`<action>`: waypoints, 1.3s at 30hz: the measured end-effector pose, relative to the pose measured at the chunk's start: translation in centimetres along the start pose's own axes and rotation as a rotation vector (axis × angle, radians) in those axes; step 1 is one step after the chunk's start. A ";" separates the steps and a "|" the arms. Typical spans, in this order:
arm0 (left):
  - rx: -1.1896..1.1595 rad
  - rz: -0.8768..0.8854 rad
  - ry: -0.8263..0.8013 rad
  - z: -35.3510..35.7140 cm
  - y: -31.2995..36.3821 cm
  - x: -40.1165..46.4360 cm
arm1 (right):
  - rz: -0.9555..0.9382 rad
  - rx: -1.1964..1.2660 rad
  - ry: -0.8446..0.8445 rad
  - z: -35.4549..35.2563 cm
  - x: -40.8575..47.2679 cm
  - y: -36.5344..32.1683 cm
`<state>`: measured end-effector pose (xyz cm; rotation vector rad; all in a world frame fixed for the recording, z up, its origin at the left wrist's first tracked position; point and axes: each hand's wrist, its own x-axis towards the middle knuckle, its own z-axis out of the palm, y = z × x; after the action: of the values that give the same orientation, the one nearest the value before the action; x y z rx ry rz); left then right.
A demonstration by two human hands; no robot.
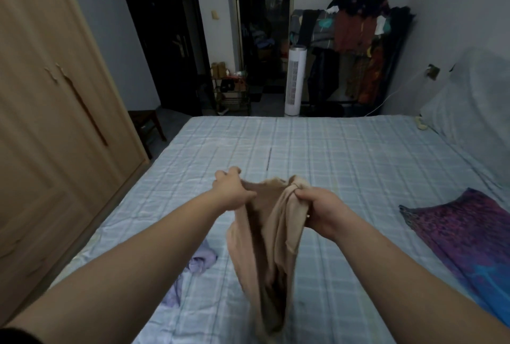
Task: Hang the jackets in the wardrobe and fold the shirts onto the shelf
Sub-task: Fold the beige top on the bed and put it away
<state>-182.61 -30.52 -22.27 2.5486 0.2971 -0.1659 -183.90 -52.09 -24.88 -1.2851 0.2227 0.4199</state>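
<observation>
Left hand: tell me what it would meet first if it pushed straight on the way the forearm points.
The left hand, gripping the beige garment, points ahead and slightly right over the bed. Its line looks free above the checked sheet; depth is unclear, but the white tower fan beyond the bed's far edge seems roughly first.

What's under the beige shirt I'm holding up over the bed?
The beige shirt hangs over the blue checked bedsheet; a lilac garment lies just left. The sheet directly behind it is hidden.

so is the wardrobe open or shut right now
Shut: both doors of the wardrobe lie flush, handles meeting at the middle seam, and nothing of its inside shows.
</observation>
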 end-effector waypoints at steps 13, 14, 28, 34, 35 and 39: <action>-0.293 0.421 -0.156 2.0 2.0 -2.4 | -0.091 -0.033 -0.240 1.8 -1.4 -1.4; -0.337 0.410 -0.132 1.6 2.0 -2.3 | -0.110 -0.092 -0.154 1.4 -1.3 -1.5; -0.744 0.384 -0.342 -4.5 0.5 -2.7 | -0.249 -0.690 -0.023 -1.0 1.5 3.6; -0.735 0.329 -0.330 -6.9 -2.6 -4.4 | -0.194 -0.682 -0.213 1.5 2.8 4.3; -0.719 0.322 -0.309 -7.4 -3.3 -4.9 | -0.210 -0.713 -0.228 1.8 3.1 4.4; -0.445 0.313 -0.096 -10.5 -6.2 -6.4 | -0.365 -0.856 -0.143 2.4 2.8 3.4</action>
<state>-189.80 -20.83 -15.62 2.1030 -0.0966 -0.0898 -182.98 -48.53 -28.28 -2.0748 -0.3546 0.2916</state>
